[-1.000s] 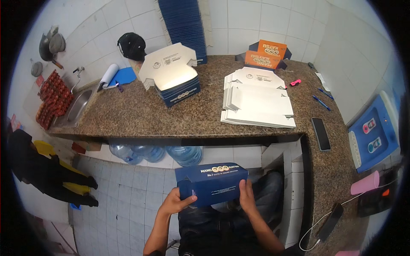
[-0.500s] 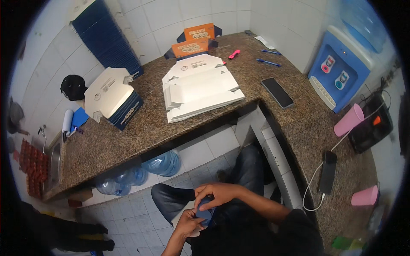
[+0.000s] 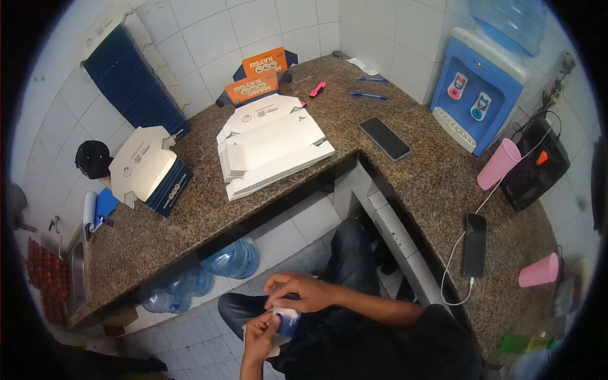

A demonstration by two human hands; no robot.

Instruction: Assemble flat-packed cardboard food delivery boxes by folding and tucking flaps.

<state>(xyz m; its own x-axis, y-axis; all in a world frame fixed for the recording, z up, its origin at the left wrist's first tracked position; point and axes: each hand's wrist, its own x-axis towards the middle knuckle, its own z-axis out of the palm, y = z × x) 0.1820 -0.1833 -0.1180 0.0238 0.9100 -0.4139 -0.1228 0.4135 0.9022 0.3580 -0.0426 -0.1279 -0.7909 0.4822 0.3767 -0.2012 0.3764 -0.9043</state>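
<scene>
Over my lap, my left hand (image 3: 258,334) grips a blue-and-white cardboard piece (image 3: 289,324), with the thumb lying on its face. My right hand (image 3: 305,292) is bent over the upper edge of the same piece, fingers curled at its white part; the fingertips are partly hidden. A pale part of the cardboard shows below my left hand. On the counter ahead lies a stack of flat white box blanks (image 3: 275,149). Behind it stand orange-and-navy box pieces (image 3: 253,87). Left of that stack sits a pile of navy boxes (image 3: 145,166) with white inner sides.
A tall stack of navy blanks (image 3: 130,76) leans by the wall. The granite counter (image 3: 418,190) holds a phone (image 3: 385,138), pens (image 3: 369,95), a pink marker (image 3: 318,89), pink cups (image 3: 499,164) and a charging phone (image 3: 474,244). A water dispenser (image 3: 478,88) stands right; water bottles (image 3: 231,258) sit under the counter.
My right hand has moved up and left along the cardboard piece, baring a white part of it. My left hand has shifted slightly left. The whole view has turned a little.
</scene>
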